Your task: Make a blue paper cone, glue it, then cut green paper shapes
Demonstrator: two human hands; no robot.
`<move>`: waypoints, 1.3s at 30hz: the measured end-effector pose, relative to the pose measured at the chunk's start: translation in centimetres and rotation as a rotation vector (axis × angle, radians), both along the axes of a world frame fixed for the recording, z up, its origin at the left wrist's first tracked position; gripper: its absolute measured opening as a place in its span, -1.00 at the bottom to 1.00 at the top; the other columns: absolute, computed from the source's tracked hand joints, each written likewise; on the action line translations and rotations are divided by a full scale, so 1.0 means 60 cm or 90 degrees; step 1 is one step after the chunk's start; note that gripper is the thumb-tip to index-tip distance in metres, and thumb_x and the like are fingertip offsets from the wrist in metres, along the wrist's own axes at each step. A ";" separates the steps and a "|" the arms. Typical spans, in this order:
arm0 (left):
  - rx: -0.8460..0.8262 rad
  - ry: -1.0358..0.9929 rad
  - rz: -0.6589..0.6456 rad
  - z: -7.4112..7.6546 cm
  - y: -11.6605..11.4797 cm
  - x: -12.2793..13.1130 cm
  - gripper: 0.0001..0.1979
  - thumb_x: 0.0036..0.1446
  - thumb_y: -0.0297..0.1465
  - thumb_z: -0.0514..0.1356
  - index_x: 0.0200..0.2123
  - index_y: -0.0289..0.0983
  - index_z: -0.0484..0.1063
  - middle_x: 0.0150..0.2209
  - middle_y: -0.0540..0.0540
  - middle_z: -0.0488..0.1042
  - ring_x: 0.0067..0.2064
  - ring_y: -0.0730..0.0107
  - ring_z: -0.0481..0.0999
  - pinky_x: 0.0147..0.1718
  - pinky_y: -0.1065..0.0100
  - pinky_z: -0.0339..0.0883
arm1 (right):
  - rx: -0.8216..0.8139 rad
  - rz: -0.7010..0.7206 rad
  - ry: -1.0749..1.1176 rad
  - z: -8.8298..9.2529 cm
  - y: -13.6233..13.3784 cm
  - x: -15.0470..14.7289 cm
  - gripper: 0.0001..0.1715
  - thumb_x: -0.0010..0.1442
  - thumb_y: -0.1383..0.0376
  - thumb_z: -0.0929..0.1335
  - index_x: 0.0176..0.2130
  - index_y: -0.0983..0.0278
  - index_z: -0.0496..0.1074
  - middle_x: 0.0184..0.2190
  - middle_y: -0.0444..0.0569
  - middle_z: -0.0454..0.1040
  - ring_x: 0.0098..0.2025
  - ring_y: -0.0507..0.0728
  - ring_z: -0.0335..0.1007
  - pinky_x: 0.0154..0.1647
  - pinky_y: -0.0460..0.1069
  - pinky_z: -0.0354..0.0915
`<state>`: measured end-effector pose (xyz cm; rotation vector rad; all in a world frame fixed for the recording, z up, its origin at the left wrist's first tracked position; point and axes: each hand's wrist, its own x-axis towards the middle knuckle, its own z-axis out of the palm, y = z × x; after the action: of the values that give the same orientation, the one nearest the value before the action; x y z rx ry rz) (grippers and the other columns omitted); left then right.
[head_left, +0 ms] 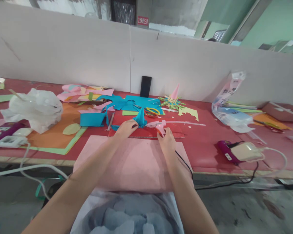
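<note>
My left hand [128, 127] pinches the lower edge of a blue paper cone [140, 117], which points upward. My right hand [167, 139] is wrapped round the handle of a pink glue gun [161, 126]. The gun's nozzle points left and is close to the base of the cone; I cannot tell if it touches. A long clear glue stick [190, 123] sticks out of the gun's back to the right. Below both lies a red board [172, 130]. Just behind are yellow-handled scissors [152, 112] on blue paper.
Behind stand a black phone [146, 86] and a pink-coned paper piece [174, 96]. Blue paper [92, 119] and a crumpled plastic bag [40, 109] lie left. Power strips stand at left [6, 133] and right [228, 152]. A black cord [185, 162] runs over the table edge.
</note>
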<state>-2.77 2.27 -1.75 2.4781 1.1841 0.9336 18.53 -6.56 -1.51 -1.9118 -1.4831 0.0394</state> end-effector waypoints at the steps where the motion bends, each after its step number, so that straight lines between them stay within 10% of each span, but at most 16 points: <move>1: 0.000 -0.001 -0.001 0.000 0.000 0.000 -0.84 0.09 -0.37 0.07 -0.35 -0.23 0.44 -0.29 -0.05 0.46 -0.25 0.41 0.44 -0.19 0.39 0.27 | -0.001 0.000 -0.001 0.000 0.000 0.000 -0.65 0.08 0.13 0.26 -0.17 0.27 0.23 -0.19 0.02 0.40 -0.22 0.13 0.34 -0.32 -0.04 0.16; 39: -0.006 0.020 -0.004 -0.001 0.002 0.001 -0.83 0.10 -0.35 0.06 -0.34 -0.22 0.44 -0.27 -0.06 0.46 -0.23 0.39 0.44 -0.18 0.38 0.28 | -0.016 -0.057 -0.037 0.000 0.000 -0.005 -0.68 0.13 0.18 0.23 -0.13 0.27 0.20 -0.18 0.03 0.34 -0.30 0.10 0.35 -0.43 -0.07 0.12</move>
<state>-2.68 2.38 -1.84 2.4972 1.1863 0.8886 18.20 -6.54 -1.49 -2.0135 -1.4390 -0.0381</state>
